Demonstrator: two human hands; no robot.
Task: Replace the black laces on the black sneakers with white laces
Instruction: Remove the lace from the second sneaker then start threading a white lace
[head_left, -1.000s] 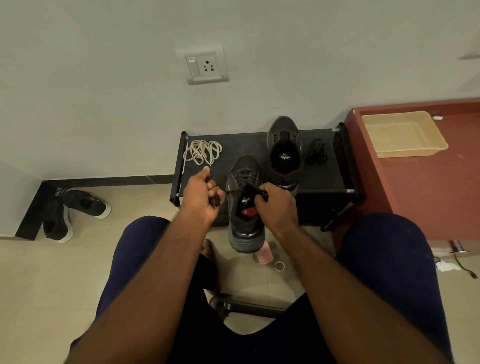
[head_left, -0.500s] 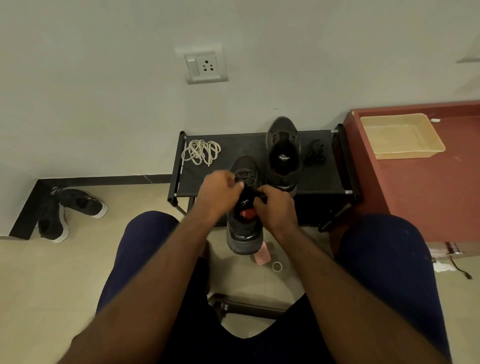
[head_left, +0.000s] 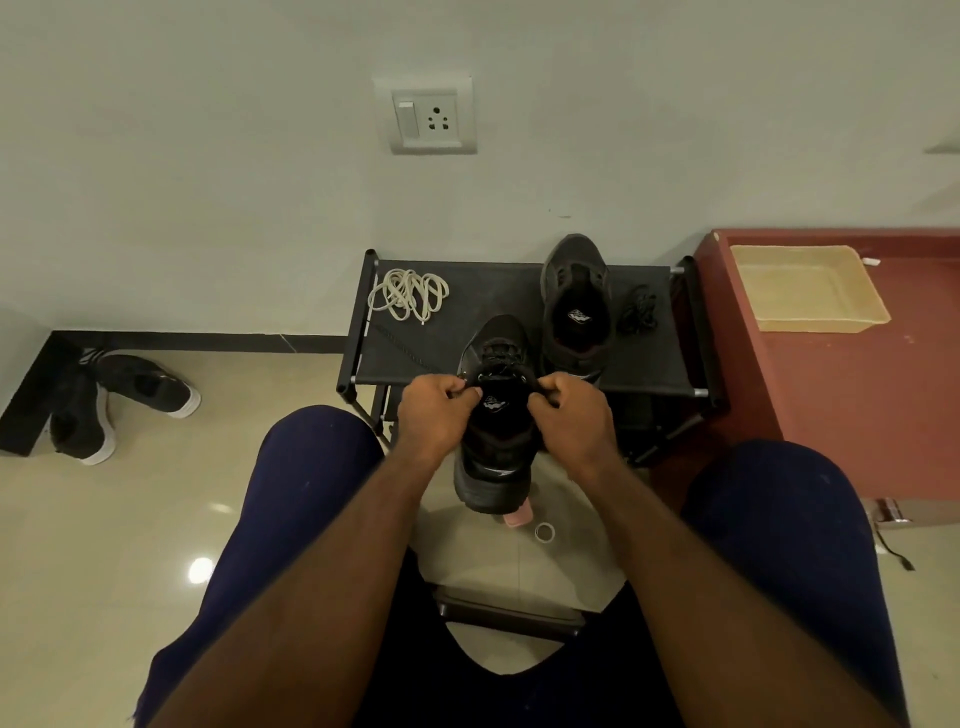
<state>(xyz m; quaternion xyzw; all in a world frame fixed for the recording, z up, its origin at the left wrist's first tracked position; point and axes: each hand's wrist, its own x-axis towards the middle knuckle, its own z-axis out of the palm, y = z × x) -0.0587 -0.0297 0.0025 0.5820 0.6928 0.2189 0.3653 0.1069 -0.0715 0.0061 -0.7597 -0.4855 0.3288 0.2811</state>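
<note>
Both hands are curled in tight on the near sneaker (head_left: 496, 447), left hand (head_left: 439, 413) and right hand (head_left: 569, 418) each pinching at its top eyelets from either side, heel hanging off the rack's (head_left: 493, 291) front edge. The other sneaker (head_left: 574, 306) sits on the rack just behind. The white laces (head_left: 410, 293) lie coiled at the rack's far left, a black lace bundle (head_left: 639, 312) at its right.

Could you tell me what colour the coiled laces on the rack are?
The laces are white, clearest in the head view.
</note>
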